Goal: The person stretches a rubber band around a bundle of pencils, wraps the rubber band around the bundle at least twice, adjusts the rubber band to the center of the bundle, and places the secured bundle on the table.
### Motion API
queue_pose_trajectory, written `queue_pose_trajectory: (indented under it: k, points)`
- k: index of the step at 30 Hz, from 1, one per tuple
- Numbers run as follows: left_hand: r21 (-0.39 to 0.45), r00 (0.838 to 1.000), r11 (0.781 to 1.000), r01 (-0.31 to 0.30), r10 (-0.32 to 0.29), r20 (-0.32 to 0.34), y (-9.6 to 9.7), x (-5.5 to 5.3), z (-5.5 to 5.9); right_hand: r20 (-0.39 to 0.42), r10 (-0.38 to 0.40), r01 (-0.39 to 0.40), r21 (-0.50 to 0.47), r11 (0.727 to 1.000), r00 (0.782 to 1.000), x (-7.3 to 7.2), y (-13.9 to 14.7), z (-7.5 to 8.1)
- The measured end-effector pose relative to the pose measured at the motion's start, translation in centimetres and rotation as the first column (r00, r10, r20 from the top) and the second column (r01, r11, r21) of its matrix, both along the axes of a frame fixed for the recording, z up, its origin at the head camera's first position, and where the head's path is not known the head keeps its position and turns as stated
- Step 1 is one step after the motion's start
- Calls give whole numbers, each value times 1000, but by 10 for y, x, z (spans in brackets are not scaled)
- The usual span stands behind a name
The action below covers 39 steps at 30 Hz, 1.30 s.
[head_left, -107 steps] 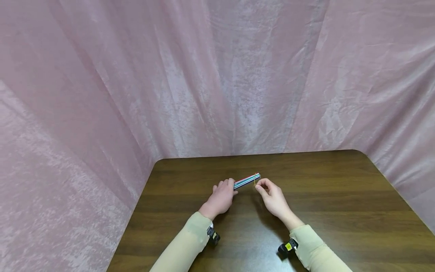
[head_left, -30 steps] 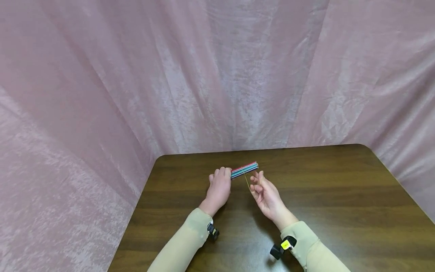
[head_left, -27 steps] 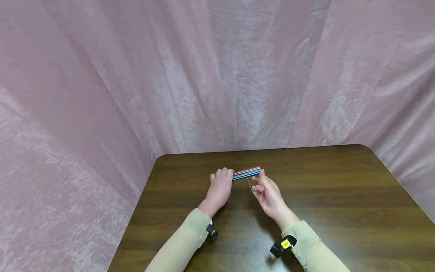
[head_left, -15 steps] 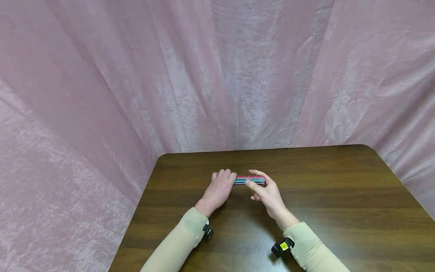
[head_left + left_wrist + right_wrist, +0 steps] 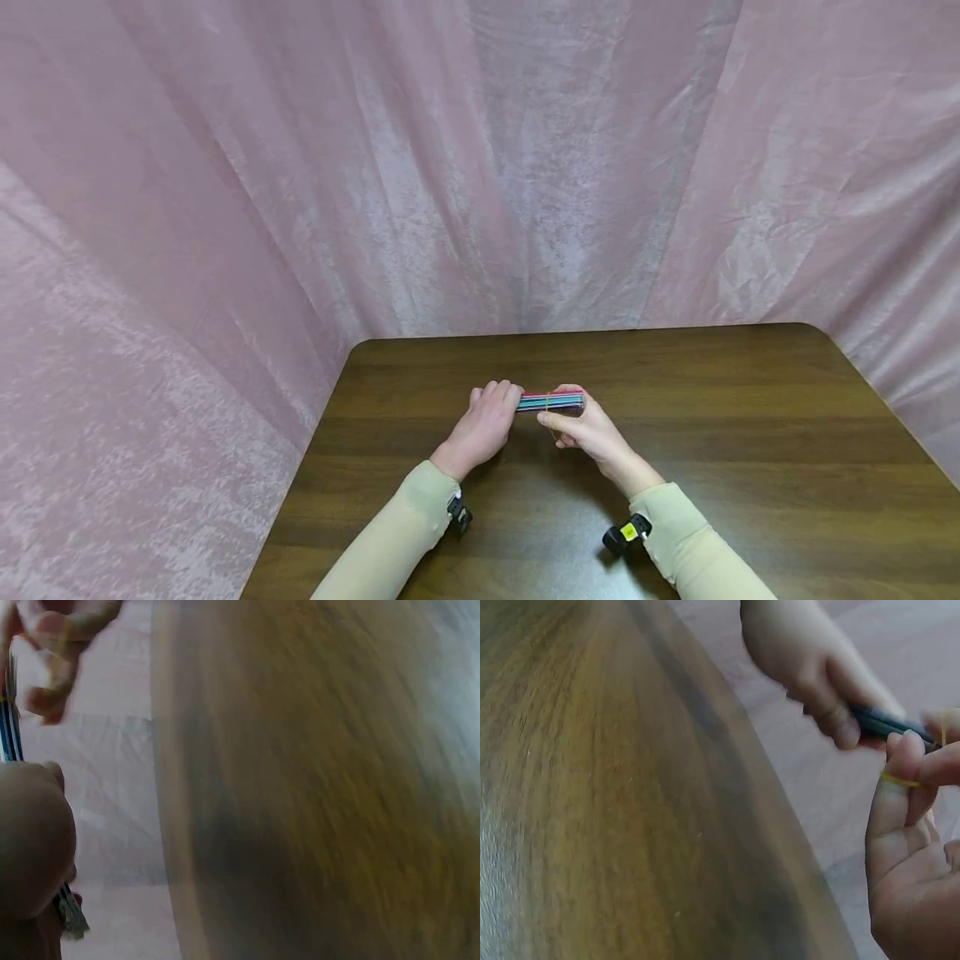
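Observation:
A bundle of slim coloured sticks, red, teal, white and dark, lies nearly level between my hands. My left hand grips its left part, fingers over the top. My right hand is around the right end, thumb in front and fingers behind. A thin yellow rubber band is looped over right-hand fingers in the right wrist view. Part of the band crosses the bundle in the head view. In the left wrist view, a pale end of the bundle shows below my left hand.
Both hands are over a brown wooden table with rounded far corners. A pink velvety curtain hangs behind it and along its sides. A small black camera is strapped to each wrist, over pale green sleeves.
My right hand first pinches the rubber band near the bundle's end, pulls it down and away, then closes around the bundle's right end. The bundle has turned from slanted to nearly level.

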<state>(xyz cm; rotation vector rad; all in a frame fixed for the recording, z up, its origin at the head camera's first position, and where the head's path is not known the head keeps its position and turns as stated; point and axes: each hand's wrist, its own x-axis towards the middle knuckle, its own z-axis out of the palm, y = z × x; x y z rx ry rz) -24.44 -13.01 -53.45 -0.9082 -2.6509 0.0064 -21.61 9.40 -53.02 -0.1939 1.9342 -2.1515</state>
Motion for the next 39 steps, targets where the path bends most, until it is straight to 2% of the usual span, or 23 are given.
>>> queue_pose_trajectory:
  k: [4, 9, 11, 12, 13, 14, 15, 18, 20, 21, 23, 24, 25, 26, 27, 28, 30, 31, 32, 33, 34, 36, 39]
  points:
    - [46, 997, 998, -39, 36, 67, 3, 2, 0, -18, -10, 9, -40, 999, 1000, 5, 0, -5]
    - [124, 984, 983, -134, 118, 132, 4, 2, 1, -83, -62, 71, 108, 992, 995, 12, -11, -9]
    - [145, 976, 973, -177, 154, 156, 3, 1, 1, -188, -63, 103, 207, 973, 980, 14, -13, -10]
    - [153, 970, 968, -199, 171, 174, 3, 1, 1, -265, -54, 125, 261, 957, 963, 14, -13, -10]
    - [159, 962, 963, -219, 187, 197, 3, 0, 1, -353, -39, 155, 308, 939, 935, 15, -13, -11]
    - [168, 954, 956, -239, 198, 227, 3, 0, 2, -447, -17, 192, 350, 917, 895, 15, -13, -12]
    - [179, 945, 950, -256, 206, 255, 3, 0, 3, -538, 9, 232, 379, 896, 843, 15, -12, -13]
    - [208, 916, 932, -298, 217, 337, 4, 0, 7, -756, 99, 335, 398, 854, 647, 14, -12, -14]
    - [218, 893, 921, -323, 221, 391, 6, 1, 10, -842, 145, 370, 374, 850, 519, 12, -12, -14]
    - [219, 881, 916, -335, 222, 418, 6, 1, 12, -870, 161, 376, 359, 854, 466, 10, -12, -15]
    - [220, 848, 906, -361, 222, 481, 7, 1, 14, -908, 174, 371, 322, 871, 381, 9, -12, -14]
    - [221, 832, 901, -374, 221, 510, 8, 1, 15, -917, 171, 359, 305, 882, 359, 8, -12, -15]
    - [219, 817, 896, -387, 222, 533, 8, 1, 16, -920, 160, 335, 286, 898, 357, 9, -11, -15]
    - [223, 803, 891, -396, 218, 554, 9, 1, 17, -915, 142, 297, 265, 917, 377, 10, -11, -15]
    - [224, 791, 885, -407, 220, 570, 10, 1, 18, -904, 113, 252, 233, 939, 413, 11, -12, -15]
    - [235, 787, 879, -415, 217, 577, 10, 1, 18, -879, 83, 192, 194, 962, 469, 13, -13, -15]
    - [257, 788, 865, -432, 223, 575, 10, -1, 18, -775, 32, 36, 70, 997, 631, 17, -17, -14]
    - [263, 790, 859, -439, 229, 569, 10, -1, 19, -699, 14, -43, -24, 999, 715, 20, -21, -12]
    - [271, 793, 854, -445, 235, 562, 10, -2, 19, -614, 1, -100, -126, 987, 789, 22, -24, -11]
    - [281, 798, 848, -449, 239, 554, 11, -2, 20, -523, -4, -136, -230, 964, 852, 25, -29, -9]
    - [293, 804, 844, -449, 239, 545, 11, -2, 20, -434, 0, -156, -323, 933, 901, 28, -33, -7]
    - [314, 817, 837, -449, 242, 524, 11, 0, 22, -304, 11, -157, -461, 873, 953, 33, -41, -3]
    - [366, 850, 822, -436, 242, 468, 13, 2, 22, -167, 4, -105, -600, 793, 986, 39, -51, 4]
